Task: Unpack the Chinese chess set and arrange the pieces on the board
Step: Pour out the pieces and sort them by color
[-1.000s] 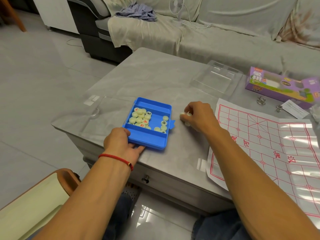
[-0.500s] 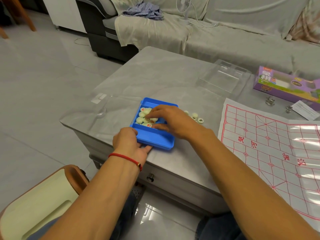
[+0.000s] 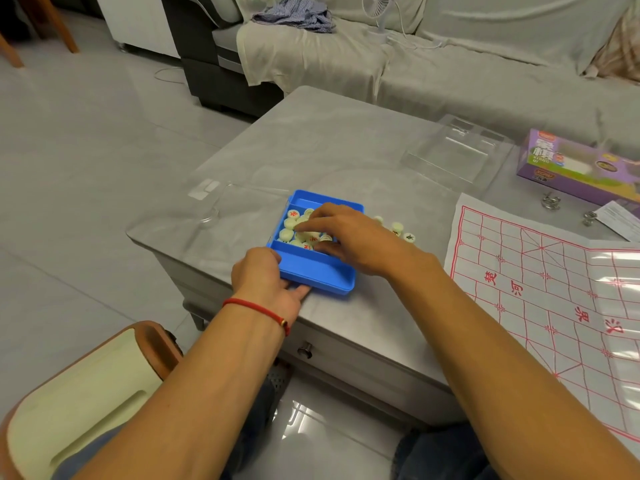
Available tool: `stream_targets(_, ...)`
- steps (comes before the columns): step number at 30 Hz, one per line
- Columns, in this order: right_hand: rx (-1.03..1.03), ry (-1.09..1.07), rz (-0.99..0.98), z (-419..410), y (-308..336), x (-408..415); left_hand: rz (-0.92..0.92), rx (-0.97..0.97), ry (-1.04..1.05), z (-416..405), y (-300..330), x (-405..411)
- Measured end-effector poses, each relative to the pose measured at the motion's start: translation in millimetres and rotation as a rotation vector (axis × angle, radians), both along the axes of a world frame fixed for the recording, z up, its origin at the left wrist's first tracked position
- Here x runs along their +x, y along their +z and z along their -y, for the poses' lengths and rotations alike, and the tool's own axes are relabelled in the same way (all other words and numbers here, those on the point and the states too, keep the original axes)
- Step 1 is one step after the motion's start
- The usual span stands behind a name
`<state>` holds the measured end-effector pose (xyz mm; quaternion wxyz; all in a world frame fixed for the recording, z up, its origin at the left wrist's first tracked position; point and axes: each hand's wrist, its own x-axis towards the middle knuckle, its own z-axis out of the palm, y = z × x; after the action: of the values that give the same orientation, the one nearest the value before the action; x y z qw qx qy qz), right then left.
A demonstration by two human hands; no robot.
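Risk: blue tray (image 3: 313, 271) sits near the table (image 3: 346, 140) front edge; a hard scoop could tip it or roll pieces off
Left hand (image 3: 265, 277) curled on the tray's near-left corner; right hand (image 3: 349, 237) inside it, fingers bent over pieces (image 3: 294, 225), grasp unclear; loose pieces (image 3: 401, 230) and board (image 3: 554, 289) right of tray

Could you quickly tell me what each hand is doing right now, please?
Left hand: grips the blue tray.
Right hand: fingers curled on the chess pieces in it.
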<state>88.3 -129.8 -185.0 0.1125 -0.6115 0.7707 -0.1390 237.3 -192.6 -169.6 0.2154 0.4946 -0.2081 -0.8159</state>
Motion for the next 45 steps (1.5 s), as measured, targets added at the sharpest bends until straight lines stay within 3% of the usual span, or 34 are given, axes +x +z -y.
stream_targets(16,-0.030,-0.109,0.021,-2,-1,-7,0.015,-0.009,0.006,-1,-2,-2)
stream_targets(27,-0.075,-0.115,0.186,-7,1,-6,0.013,-0.013,0.002,-1,-2,-2)
stream_targets(45,-0.091,-0.061,0.059,-5,5,-12,0.012,-0.018,0.008,-4,2,-2)
